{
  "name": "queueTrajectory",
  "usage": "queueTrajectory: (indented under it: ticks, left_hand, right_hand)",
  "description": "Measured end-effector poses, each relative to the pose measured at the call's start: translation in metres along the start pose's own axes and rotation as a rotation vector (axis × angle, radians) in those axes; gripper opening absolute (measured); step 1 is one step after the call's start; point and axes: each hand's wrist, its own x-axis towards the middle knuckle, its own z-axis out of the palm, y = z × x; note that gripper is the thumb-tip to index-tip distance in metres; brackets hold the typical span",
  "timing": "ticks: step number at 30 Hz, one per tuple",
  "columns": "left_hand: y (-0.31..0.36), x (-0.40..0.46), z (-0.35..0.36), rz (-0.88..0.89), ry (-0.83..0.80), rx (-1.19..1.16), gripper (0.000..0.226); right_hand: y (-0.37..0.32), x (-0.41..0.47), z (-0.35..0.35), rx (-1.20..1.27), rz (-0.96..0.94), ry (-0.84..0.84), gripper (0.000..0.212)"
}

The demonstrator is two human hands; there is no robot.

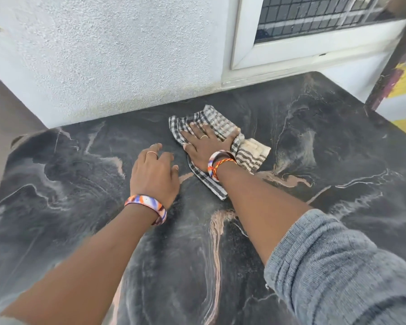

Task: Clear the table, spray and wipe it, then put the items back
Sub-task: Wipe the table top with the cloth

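On the table (80, 184), right hand (206, 146) presses cloth (220, 127) lying diagonally.

White rough-plaster wall (108, 55) behind; white-framed window (291, 50) with dark grille at right; daylight.

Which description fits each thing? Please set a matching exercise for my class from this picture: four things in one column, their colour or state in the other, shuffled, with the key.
Column 1
1. cloth
2. table
3. right hand
4. left hand

Column 2
A. dark marbled surface with pale veins
B. pressed flat on the cloth, fingers straight
C. black-and-white checked, crumpled
D. resting on the bare tabletop, holding nothing

Pairs: 1-C, 2-A, 3-B, 4-D
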Motion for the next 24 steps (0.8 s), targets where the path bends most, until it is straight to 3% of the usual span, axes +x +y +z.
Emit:
queueTrajectory:
  ticks: [13, 24]
  left_hand:
    - [0.006, -0.063, -0.008, 0.204, -0.064, -0.035, 0.034]
    - [0.014, -0.110, -0.023, 0.227, -0.041, -0.045, 0.031]
  right_hand:
    - [0.002, -0.122, 0.013, 0.039, 0.283, 0.042, 0.048]
    - [-0.005, -0.197, 0.017, 0.097, 0.377, 0.031, 0.048]
